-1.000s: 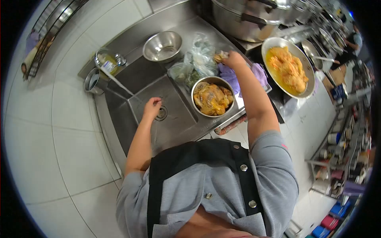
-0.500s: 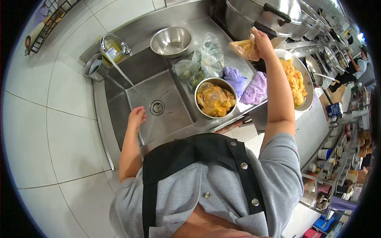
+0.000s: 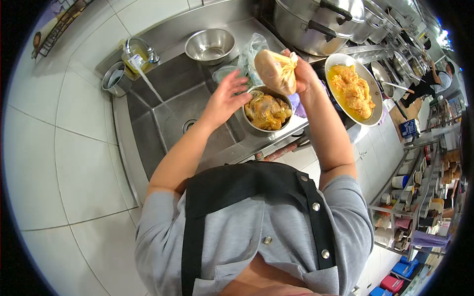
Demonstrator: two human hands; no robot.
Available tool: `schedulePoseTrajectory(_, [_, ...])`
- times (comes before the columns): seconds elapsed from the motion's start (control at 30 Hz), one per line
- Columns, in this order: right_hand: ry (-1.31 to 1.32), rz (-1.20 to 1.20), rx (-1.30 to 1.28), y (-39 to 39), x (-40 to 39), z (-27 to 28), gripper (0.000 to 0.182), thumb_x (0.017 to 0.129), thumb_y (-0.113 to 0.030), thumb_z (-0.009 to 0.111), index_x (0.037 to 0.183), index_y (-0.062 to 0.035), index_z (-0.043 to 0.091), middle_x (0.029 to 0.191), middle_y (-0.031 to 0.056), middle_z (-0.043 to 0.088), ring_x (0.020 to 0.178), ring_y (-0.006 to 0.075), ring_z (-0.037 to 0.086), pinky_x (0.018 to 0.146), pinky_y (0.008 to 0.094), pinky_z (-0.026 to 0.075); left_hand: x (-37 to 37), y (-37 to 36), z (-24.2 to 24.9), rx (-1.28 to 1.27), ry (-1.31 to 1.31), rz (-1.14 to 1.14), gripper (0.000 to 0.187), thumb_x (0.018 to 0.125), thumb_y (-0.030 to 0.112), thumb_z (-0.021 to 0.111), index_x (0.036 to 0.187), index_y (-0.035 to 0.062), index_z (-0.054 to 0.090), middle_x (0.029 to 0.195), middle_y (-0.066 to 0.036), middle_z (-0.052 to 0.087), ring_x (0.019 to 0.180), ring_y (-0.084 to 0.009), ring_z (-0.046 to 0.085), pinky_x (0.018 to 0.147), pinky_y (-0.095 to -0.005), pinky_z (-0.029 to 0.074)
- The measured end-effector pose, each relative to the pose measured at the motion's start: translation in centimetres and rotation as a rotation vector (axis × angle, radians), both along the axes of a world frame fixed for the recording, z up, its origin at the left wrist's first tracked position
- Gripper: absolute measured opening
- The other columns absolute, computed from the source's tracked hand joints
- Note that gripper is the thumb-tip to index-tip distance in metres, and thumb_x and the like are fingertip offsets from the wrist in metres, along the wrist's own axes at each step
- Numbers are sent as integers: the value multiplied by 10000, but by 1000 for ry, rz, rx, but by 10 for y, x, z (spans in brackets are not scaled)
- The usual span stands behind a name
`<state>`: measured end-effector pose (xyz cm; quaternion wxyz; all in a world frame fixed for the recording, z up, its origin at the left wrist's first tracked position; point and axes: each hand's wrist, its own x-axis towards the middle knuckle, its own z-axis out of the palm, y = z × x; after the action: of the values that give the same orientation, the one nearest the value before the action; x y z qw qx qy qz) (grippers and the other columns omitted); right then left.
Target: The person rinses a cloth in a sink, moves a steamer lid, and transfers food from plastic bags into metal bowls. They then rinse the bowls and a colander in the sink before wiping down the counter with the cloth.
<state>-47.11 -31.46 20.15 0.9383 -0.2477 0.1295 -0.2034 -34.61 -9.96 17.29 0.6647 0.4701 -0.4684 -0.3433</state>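
Note:
My right hand (image 3: 305, 74) is closed on the gathered neck of a knotted plastic bag (image 3: 272, 70) with pale tan contents. The bag hangs above a round metal pot (image 3: 248, 118) that holds yellowish-brown food in clear plastic. To the left of the bag, my left hand (image 3: 225, 97) is raised with its fingers spread, holding nothing. Behind the bag lies a crumpled clear plastic bag (image 3: 253, 48), partly hidden. A purple cloth (image 3: 299, 105) shows in part beside the pot. On the right, a white oval pan (image 3: 377, 106) holds orange-yellow pieces in yellow liquid.
Water runs from the faucet (image 3: 143, 54) into the steel sink (image 3: 170, 116). An empty steel bowl (image 3: 211, 44) stands at its back edge. A large lidded steamer pot (image 3: 301, 29) is behind the counter. Far right, another person (image 3: 437, 81) stands near shelves (image 3: 419, 192).
My right hand has brought the knotted bag left and nearer, over the pot. My left hand has risen from the sink toward it, fingers spread.

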Motion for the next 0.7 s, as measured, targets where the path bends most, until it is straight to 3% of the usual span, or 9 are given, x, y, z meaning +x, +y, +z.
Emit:
schedulePoseTrajectory(0.1, [-128,133,59,28,5,-19,245,935,-232,415,877,-36,548,821,77,599,763,189,593,727,367,518,-11,-17,20,86,150,-74,617,811,167,639,1308,78,284,1184,-116,461,1062,-182,483,834,-350,472])
schedulePoseTrajectory(0.17, [48,-71,-66,44,2,-18,242,930,-238,430,919,-11,513,865,112,569,758,230,583,720,388,505,-13,-18,20,171,274,-88,621,806,150,639,1308,80,280,1176,-114,465,1052,-185,494,832,-367,476])
schedulePoseTrajectory(0.3, [41,88,-113,77,-23,11,293,908,-255,477,1033,10,472,952,111,561,849,234,578,781,363,481,-13,-14,4,236,475,-53,565,780,12,569,1273,81,303,1142,-95,485,975,-194,546,802,-367,493])
schedulePoseTrajectory(0.37, [151,-36,-623,85,-34,6,385,887,-230,517,1161,20,412,1066,131,534,985,219,536,887,344,419,-14,-11,3,178,465,45,589,741,-24,588,1252,77,313,1105,-90,503,942,-184,550,755,-350,500])
schedulePoseTrajectory(0.4, [174,-49,-892,89,-37,2,541,802,-225,639,1197,36,377,1090,120,518,1063,230,491,943,344,367,-16,-9,3,178,464,48,589,741,-24,588,1252,77,313,1105,-90,503,942,-184,550,755,-350,500])
schedulePoseTrajectory(0.43, [171,-48,-892,97,-40,-4,541,802,-225,639,1197,36,377,1090,120,518,1063,230,491,943,344,367,-18,-8,5,155,482,87,577,738,-39,577,1243,76,325,1091,-89,511,933,-184,554,754,-341,498])
schedulePoseTrajectory(0.5, [429,-423,-1738,114,-40,-19,734,659,-232,754,1215,34,355,1050,150,535,1000,260,525,897,338,409,-23,-7,7,136,500,127,566,734,-54,566,1234,75,336,1076,-88,520,924,-184,557,754,-331,496])
schedulePoseTrajectory(0.57, [469,-350,-1556,122,-36,-23,832,585,-231,794,1234,42,352,1039,158,544,998,250,536,889,329,415,-28,-5,9,66,428,103,501,747,-59,565,1200,61,386,1051,-86,542,925,-170,557,771,-299,485])
schedulePoseTrajectory(0.7, [476,-400,-1259,117,-37,-19,610,638,-146,746,1150,19,458,1026,134,568,955,198,561,818,313,455,-28,-9,14,82,211,73,481,763,-18,612,1198,45,418,1041,-92,562,951,-156,550,806,-278,466])
